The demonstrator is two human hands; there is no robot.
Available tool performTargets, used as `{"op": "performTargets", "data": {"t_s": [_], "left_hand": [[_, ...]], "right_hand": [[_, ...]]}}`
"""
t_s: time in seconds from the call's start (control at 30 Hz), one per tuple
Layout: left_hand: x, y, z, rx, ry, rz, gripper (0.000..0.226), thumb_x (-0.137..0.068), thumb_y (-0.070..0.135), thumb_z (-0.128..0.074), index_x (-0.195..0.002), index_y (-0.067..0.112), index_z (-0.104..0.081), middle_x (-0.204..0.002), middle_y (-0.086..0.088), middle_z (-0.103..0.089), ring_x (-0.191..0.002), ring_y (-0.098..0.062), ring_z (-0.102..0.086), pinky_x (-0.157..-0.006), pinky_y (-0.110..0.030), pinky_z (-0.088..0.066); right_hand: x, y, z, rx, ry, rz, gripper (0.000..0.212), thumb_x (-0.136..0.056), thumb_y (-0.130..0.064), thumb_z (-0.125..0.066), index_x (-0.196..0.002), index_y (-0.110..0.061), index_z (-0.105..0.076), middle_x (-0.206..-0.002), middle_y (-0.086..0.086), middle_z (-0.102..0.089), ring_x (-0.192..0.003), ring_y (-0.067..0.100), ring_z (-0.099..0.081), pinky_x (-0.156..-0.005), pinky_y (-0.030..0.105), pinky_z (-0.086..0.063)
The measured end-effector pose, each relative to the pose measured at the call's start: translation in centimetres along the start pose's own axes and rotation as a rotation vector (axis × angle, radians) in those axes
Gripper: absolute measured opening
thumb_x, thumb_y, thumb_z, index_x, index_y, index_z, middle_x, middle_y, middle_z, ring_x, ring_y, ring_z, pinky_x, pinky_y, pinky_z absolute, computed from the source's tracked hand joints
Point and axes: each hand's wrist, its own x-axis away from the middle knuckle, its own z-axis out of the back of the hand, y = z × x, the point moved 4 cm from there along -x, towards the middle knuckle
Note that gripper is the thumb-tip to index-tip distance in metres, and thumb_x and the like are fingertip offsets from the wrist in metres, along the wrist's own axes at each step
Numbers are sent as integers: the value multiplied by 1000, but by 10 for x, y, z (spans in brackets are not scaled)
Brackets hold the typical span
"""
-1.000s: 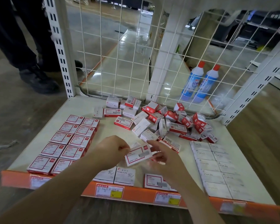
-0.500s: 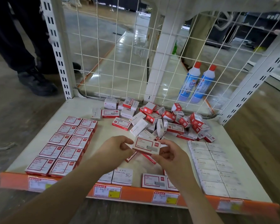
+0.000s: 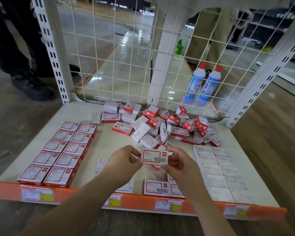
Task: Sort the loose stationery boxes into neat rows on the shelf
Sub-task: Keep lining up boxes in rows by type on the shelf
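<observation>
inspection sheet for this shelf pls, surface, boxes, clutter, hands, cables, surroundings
surface: white shelf with orange front rail carrying price labels
job's things: held box above the shelf; red-framed rows left; white staples rows right; short front row
clutter: loose pile at the back
grippers: left hand and right hand each pinch an end of the held box
cables: nothing seen
surroundings: wire grid; two blue bottles behind; a bystander's shoe

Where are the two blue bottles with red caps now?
In the head view, the two blue bottles stand upright side by side at upper right, behind the wire mesh back of the shelf, beyond the loose pile of boxes.
</observation>
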Motion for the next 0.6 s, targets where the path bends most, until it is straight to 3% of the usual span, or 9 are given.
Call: {"op": "performTargets", "data": {"t_s": [0.07,0.2,0.4,0.53,0.6], "left_hand": [[0,2,-3,-12,-16,4,13,-90,21,-59,-96,25,-49,-79,16,-58,-70,-5,-57,-51,-8,-44],[-1,2,-9,-48,-12,-1,17,-90,23,-59,-99,28,-45,-94,9,-59,-85,-9,-57,-60,-12,-45],[-5,-1,-11,-109,39,6,18,-92,19,-52,-110,24,-51,-93,10,-54,-82,-7,-54,-57,-11,-42],[-6,-4,-16,-175,36,1,23,-93,19,-51,-115,21,-54,-102,7,-57,-88,-8,-52,-59,-9,-42],[-6,-4,-19,-205,33,1,24,-93,20,-52,-116,22,-54,-110,6,-58,-93,-9,-52,-71,-16,-49]], "right_hand": [[0,4,3,23,-9,-13,40,-82,-12,-68,-105,-40,-49,-93,-21,-61,-88,0,-60,-73,6,-48],[2,10,7,99,-72,-76,36,-84,-17,-66,-111,-35,-50,-94,-17,-61,-86,-2,-59,-69,3,-46],[8,17,0,259,-200,-163,28,-87,-25,-62,-104,-37,-43,-87,-23,-52,-75,-8,-51,-60,2,-38],[7,23,-6,312,-240,-207,20,-89,-31,-59,-101,-36,-45,-95,-20,-55,-79,-5,-52,-67,2,-37],[5,25,-7,351,-256,-218,18,-89,-34,-58,-101,-36,-45,-97,-17,-55,-83,-2,-52,-72,5,-37]]}}
